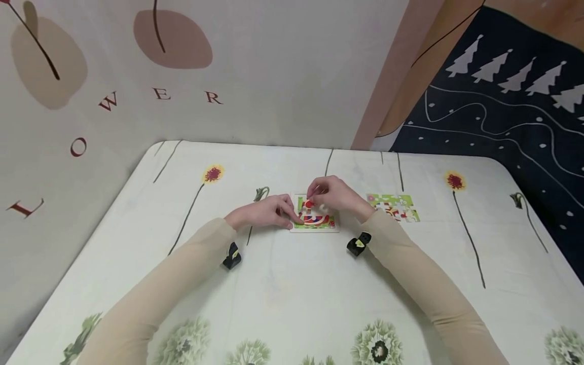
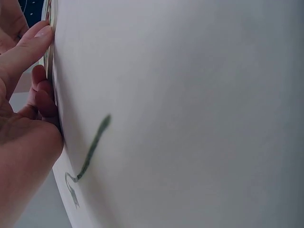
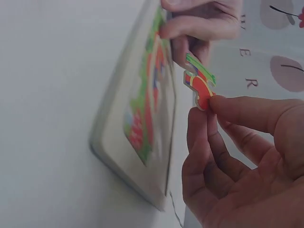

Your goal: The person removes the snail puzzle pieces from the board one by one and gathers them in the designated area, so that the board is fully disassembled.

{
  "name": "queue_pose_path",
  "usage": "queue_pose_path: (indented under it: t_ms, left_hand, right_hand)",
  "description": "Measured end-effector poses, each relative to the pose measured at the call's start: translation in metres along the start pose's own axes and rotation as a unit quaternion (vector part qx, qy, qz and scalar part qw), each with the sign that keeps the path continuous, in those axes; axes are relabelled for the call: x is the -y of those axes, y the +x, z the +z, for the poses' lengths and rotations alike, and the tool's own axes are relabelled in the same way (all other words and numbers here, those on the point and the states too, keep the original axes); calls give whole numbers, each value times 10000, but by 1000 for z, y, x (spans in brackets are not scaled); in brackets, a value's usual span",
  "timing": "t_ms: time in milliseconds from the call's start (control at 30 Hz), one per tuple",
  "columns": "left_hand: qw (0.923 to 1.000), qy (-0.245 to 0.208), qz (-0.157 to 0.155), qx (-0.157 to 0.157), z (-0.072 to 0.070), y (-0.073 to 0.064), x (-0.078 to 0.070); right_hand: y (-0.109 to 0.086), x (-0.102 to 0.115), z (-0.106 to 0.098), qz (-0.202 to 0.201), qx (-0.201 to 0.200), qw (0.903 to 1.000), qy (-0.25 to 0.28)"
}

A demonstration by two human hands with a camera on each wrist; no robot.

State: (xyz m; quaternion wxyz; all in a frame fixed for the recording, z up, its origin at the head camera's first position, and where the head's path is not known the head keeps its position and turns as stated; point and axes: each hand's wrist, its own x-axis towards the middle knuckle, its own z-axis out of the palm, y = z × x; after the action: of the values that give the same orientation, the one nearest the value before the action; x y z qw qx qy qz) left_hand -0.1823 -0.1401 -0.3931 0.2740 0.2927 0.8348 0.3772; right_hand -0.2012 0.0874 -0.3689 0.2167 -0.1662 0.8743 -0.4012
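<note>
The puzzle piece [image 3: 202,92], mainly red with a yellow line and a little blue, is in the right hand [image 1: 335,192], above the tray. Thumb and fingertips are pinched together on its edge; the right wrist view shows the piece raised off the board and tilted. Below it is the shallow, pale-rimmed tray [image 1: 315,231], with part of a bright picture [image 1: 318,221] laid in it: a red and blue curved shape on green along the near side, and more green up the left edge. The left hand [image 1: 269,210] rests at the left side of the tray, one finger stretched out over the picture, its fingers not wrapped round anything. Its lower fingers are bent near the table.

To the right of the tray, near the right forearm, more puzzle pieces [image 1: 400,205] lie close together on the cloth, mostly green with red and white.

Both sleeves [image 1: 420,279] are beige, and a small black device [image 1: 359,244] sits at each wrist. The white tablecloth [image 1: 283,289] is printed with flowers. Behind stands a pale curtain [image 1: 283,76] with fruit shapes and red letters, and to the right hangs a dark cloth [image 1: 493,106] with white trees.
</note>
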Motion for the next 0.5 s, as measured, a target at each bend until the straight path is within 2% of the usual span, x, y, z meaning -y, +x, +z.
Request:
queue_pose_path:
  t_ms: [300,500]
  left_hand:
    - [10000,-40,-63,23,1,0,-1]
    - [9998,-51,-216,17,-1,0,-5]
  right_hand:
    - [-13,-4,-16,110,-75,9999,78]
    - [-23,-10,-36,-23,-243,9997,56]
